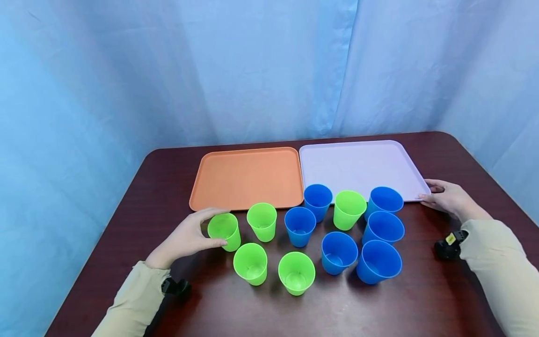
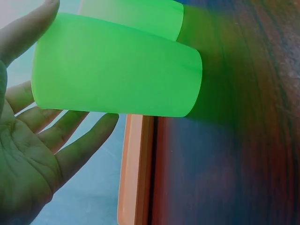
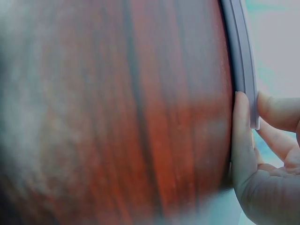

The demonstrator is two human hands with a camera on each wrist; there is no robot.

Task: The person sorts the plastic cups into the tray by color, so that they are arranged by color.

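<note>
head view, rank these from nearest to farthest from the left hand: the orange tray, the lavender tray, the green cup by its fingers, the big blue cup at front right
1. green cup, between the left hand thumb and fingers
2. orange tray, just behind the hand
3. big blue cup, front right of the group
4. lavender tray, far right at the back

dark reddish wood table (image 1: 421,299) w/ rounded corners. pale blue curtain (image 1: 261,70) hangs behind + both sides. light is soft, even.
</note>
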